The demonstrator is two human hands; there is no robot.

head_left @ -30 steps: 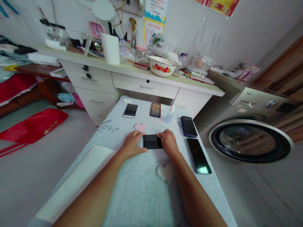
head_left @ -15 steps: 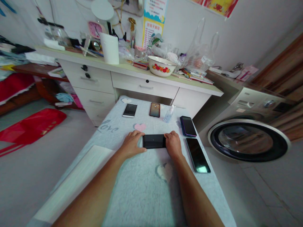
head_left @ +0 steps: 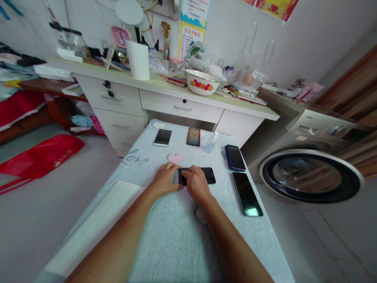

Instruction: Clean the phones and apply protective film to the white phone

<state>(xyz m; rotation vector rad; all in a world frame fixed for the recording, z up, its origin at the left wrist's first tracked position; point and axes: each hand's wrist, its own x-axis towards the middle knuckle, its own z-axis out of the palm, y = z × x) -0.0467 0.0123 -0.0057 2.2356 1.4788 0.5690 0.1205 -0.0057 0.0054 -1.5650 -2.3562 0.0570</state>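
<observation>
A black smartphone (head_left: 209,175) lies screen up and sideways on the cloth-covered table (head_left: 173,232). My left hand (head_left: 165,180) grips its left end between thumb and fingers. Over the left half of the screen, my right hand (head_left: 196,181) is closed, with its fingertips against the glass near the left end. Whether anything small is pinched in those fingers I cannot make out. To the right lie a large dark phone (head_left: 246,193) and a purple-edged phone (head_left: 235,158). Farther back are a white-edged phone (head_left: 163,137), a brown phone (head_left: 193,137) and a clear spray bottle (head_left: 211,142).
A roll or strip of whitish material (head_left: 97,226) runs along the table's left side. Behind stands a desk (head_left: 182,103) with a flowered bowl (head_left: 203,83) and clutter on top. A washing machine (head_left: 312,129) is at the right, a red bag (head_left: 44,157) on the floor at left.
My right hand has moved left from the phone's right end onto the screen, uncovering that end. My left hand keeps its hold on the left end.
</observation>
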